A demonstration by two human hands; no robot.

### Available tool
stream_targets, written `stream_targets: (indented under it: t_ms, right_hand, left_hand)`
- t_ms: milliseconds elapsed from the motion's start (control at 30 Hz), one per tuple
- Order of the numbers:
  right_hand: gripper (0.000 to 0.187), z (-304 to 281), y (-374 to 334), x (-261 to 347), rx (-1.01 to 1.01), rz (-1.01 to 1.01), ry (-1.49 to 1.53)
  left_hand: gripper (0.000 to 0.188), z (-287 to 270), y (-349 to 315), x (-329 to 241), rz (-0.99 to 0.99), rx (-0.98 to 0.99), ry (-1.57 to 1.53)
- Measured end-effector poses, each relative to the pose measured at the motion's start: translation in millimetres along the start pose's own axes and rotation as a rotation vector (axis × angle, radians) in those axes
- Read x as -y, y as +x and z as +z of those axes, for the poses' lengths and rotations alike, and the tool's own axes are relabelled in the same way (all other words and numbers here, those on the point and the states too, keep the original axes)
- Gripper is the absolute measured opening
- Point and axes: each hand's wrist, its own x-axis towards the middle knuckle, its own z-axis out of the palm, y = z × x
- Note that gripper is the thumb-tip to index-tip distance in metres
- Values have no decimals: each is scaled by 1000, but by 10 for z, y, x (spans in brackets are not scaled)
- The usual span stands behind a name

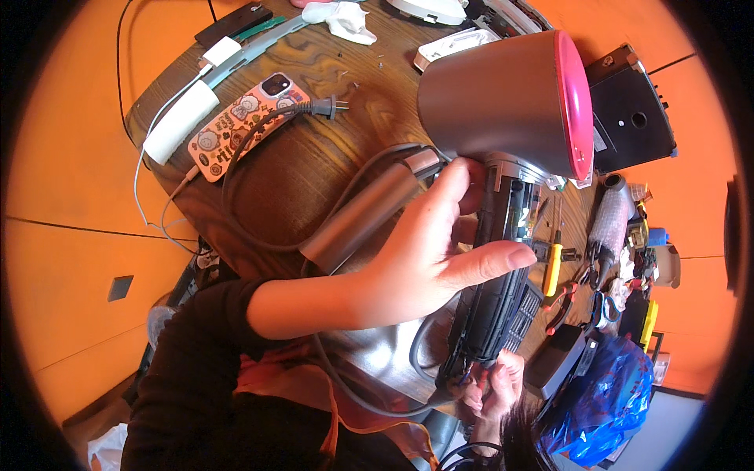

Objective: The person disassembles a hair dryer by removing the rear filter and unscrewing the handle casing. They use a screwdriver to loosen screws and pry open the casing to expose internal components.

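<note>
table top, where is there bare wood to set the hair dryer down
Bare wood on the table lies between the phone with the plug and the hair dryer, and near the white cloth. The right edge is crowded: yellow screwdriver, pliers, black housing.

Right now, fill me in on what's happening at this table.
A person holds a grey hair dryer with a pink rear ring above a wooden table. The left hand grips its opened handle, whose dark insides show. The right hand is at the handle's lower end. A grey sleeve part, a phone and hand tools lie nearby.
</note>
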Motion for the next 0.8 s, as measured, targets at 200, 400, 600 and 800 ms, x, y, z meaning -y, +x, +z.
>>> stream_targets:
  t_ms: [200, 400, 600, 800]
  right_hand:
    - [42, 30, -3, 31, -14, 22, -23]
    - [41, 132, -92, 145, -101, 47, -64]
    - [40, 198, -139, 240, -169, 51, -95]
    - [40, 210, -186, 327, -266, -167, -606]
  left_hand:
    - [51, 4, 8, -12, 20, 7, -54]
    - [55, 5, -9, -9, 25, 25, -95]
    - [52, -21, -1, 10, -16, 136, -220]
    - [45, -12, 6, -27, -172, 229, -446]
